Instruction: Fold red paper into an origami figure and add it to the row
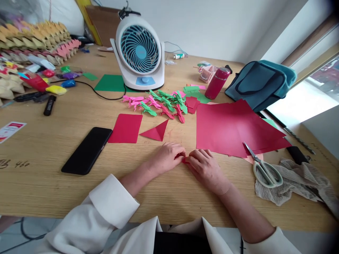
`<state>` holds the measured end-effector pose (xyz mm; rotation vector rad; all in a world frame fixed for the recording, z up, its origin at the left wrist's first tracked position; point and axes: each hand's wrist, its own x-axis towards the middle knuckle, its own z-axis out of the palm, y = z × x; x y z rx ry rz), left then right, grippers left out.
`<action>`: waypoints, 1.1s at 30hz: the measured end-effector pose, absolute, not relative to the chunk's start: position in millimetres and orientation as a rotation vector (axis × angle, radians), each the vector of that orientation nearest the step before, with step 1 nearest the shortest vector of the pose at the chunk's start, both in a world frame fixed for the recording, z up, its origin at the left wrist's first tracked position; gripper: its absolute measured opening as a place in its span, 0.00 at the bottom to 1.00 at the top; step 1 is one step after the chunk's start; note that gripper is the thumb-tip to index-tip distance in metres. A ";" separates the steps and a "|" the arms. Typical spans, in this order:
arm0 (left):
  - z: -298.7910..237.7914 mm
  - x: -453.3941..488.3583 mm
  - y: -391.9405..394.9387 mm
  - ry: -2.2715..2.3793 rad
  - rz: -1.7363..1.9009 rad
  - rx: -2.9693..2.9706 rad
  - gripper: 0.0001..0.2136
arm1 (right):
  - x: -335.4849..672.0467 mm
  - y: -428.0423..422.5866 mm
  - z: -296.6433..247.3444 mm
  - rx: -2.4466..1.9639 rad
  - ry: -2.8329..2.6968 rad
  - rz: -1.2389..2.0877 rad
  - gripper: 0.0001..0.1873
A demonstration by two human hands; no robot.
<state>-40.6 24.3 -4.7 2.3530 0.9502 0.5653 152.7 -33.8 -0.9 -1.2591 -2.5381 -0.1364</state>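
Note:
Close to the table's front, my left hand and my right hand meet with their fingertips pinched on a small piece of red paper. Most of that paper is hidden by the fingers. Just beyond my left hand lies a folded red paper triangle, with a stack of red paper squares to its left. Further back is a pile of folded pink, green and red paper figures. Large red sheets spread out beyond my right hand.
Scissors rest on a crumpled cloth at the right. A black phone lies at the left. Behind stand a white fan, a red bottle and a teal bag. Egg trays are stacked far left.

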 end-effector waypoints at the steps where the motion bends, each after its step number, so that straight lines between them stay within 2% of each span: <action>1: -5.9 -41.5 23.4 0.964 0.568 2.409 0.04 | 152.3 -34.2 -0.8 -1.268 -2.547 -0.112 0.07; 4: -9.5 -45.5 19.0 0.957 0.628 2.489 0.03 | 151.1 -36.2 0.2 -1.305 -2.540 -0.082 0.07; 12: -11.3 -58.1 6.9 0.845 0.605 2.570 0.08 | 151.9 -38.5 -2.8 -1.308 -2.499 0.028 0.07; 22: -13.6 -58.4 6.2 0.840 0.612 2.698 0.07 | 148.6 -41.2 -8.3 -1.432 -2.386 0.098 0.10; 33: -18.5 -50.2 3.0 0.932 0.722 2.937 0.05 | 146.8 -40.0 -7.2 -1.453 -2.263 0.373 0.08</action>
